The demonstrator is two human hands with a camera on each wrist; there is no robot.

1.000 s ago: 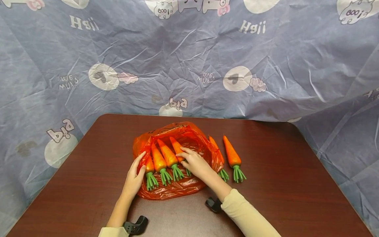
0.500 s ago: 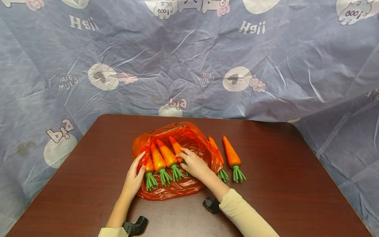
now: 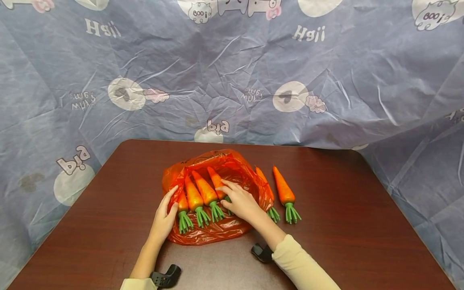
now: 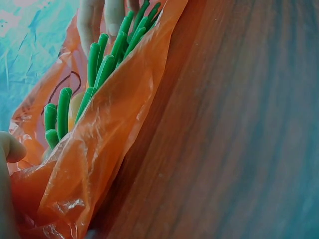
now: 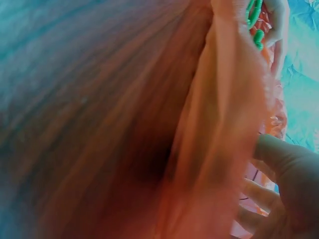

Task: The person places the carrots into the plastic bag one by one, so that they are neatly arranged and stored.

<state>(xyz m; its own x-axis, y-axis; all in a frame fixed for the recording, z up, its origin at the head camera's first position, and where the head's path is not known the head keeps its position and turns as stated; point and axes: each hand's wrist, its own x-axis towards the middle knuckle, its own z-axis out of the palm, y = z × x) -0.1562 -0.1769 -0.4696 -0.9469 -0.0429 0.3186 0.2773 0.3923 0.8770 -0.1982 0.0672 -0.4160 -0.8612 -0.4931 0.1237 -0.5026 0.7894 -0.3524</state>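
A thin orange-red plastic bag (image 3: 203, 238) lies on the table with its mouth facing me. Several carrots (image 3: 193, 192) with green tops lie side by side in it. At the bag's left edge, my left hand (image 3: 163, 219) holds the film between thumb and fingers. My right hand (image 3: 240, 201) is inside the mouth, its spread fingers touching the right side of the rightmost carrot (image 3: 216, 180) of the row and partly covering its top. In the left wrist view, green tops (image 4: 104, 69) stick up behind the bag's near edge. The right wrist view shows separated fingers (image 5: 261, 194) behind blurred film.
Beyond the bag's right side, one carrot (image 3: 283, 187) lies on the brown table (image 3: 337, 225). Another carrot (image 3: 273, 214) lies against the bag, partly hidden by it. A blue-grey printed cloth (image 3: 232, 72) hangs behind the table.
My right hand has shifted very slightly right, and more green shows between its thumb and fingers. The left hand, bag and carrots look nearly unchanged.
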